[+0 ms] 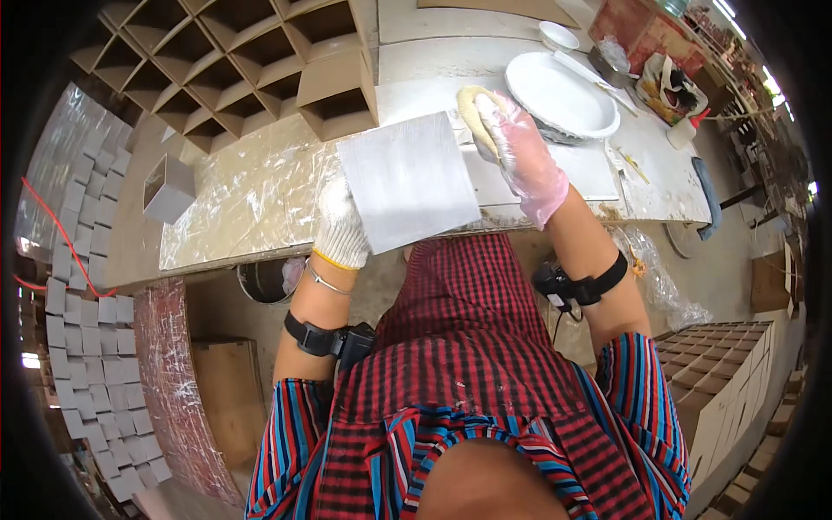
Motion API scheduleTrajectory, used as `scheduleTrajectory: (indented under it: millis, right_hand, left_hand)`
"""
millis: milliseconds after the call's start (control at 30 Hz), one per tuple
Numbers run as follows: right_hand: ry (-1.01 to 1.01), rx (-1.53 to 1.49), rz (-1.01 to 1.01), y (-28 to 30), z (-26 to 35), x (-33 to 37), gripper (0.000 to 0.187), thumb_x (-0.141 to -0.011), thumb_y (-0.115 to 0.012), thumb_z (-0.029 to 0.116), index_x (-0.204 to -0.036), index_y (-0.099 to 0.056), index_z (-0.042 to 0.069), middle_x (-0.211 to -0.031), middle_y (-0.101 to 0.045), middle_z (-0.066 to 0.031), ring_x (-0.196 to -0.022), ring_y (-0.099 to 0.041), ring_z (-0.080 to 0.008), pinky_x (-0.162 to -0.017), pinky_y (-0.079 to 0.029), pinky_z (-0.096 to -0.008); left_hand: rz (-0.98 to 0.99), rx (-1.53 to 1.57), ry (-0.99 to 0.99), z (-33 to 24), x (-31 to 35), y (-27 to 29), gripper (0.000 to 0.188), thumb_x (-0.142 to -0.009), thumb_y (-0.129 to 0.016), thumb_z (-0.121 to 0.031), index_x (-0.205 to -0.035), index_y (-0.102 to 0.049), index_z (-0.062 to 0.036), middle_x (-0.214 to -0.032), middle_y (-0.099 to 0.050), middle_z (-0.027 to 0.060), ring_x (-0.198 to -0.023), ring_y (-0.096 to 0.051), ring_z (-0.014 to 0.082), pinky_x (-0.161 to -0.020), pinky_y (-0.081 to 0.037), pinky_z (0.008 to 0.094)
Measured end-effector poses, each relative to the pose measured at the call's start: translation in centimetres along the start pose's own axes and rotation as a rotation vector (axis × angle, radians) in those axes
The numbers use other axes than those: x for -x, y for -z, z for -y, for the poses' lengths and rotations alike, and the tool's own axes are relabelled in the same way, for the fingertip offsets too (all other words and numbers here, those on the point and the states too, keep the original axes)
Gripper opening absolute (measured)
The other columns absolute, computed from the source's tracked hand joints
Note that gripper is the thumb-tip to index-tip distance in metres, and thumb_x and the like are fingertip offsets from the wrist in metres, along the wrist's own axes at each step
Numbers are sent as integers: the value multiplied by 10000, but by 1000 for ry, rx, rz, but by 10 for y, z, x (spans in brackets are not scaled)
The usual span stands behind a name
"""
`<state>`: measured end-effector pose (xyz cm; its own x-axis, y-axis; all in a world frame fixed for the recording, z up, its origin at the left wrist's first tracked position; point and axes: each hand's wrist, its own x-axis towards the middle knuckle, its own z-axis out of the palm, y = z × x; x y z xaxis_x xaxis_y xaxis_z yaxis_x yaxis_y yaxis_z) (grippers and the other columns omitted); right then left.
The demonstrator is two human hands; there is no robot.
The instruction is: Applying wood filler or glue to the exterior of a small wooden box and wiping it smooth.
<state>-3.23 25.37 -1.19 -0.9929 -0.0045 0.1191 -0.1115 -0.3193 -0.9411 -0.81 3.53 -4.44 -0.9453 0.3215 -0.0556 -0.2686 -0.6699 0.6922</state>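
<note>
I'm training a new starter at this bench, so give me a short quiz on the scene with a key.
1. What covers the left hand?
2. True or false: the round white dish lies to the right of the pale square-faced piece.
3. Pick one. The pad in the right hand is: a) blue, b) yellowish, c) black.

Key: 1. A white knitted glove with a yellow cuff edge. 2. True. 3. b.
</note>
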Motion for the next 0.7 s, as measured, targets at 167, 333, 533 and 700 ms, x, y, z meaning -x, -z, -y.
scheduleTrajectory:
  millis: [167, 333, 533, 700]
  right_hand:
    - [-131, -343, 109, 5, -13, 9, 229, -946, -503, 284, -1041, -531, 77, -696, -490, -1, -502, -393, -81, -434, -291, -210]
    - [-101, -357, 134, 9, -21, 12, 214, -954, -487, 279, -1015, -537, 80, -691, -487, 0, -494, -378, -79, -431, -284, -214]
    - [-84, -252, 84, 14, -21, 22, 214, -937, -522, 268, -1027, -558, 77, -735, -525, 17, -539, -414, -57, -460, -309, -195]
    - [-16, -81, 22, 7, -10, 30, 189, -913, -564, 236, -1018, -580, 80, -811, -567, 42, -652, -482, -24, -521, -364, -172]
  left_hand:
    - [345, 556, -30, 2, -19, 17, 447, -933, -369, -294, -1211, -505, 29, -1216, -543, 207, -1092, -543, 352, -929, -452, 468]
    - [-47, 217, -83, 2, -15, 7, 512, -940, -350, -394, -1302, -441, -44, -1327, -473, 136, -1198, -467, 293, -1007, -382, 411]
    - [127, -395, -400, 27, -41, 59, 507, -967, -290, -384, -1318, -395, -34, -1368, -411, 155, -1241, -411, 308, -1033, -345, 446]
    - [193, -439, -429, 11, -35, 56, 518, -979, -247, -392, -1354, -345, -49, -1398, -373, 135, -1267, -375, 298, -1050, -319, 437]
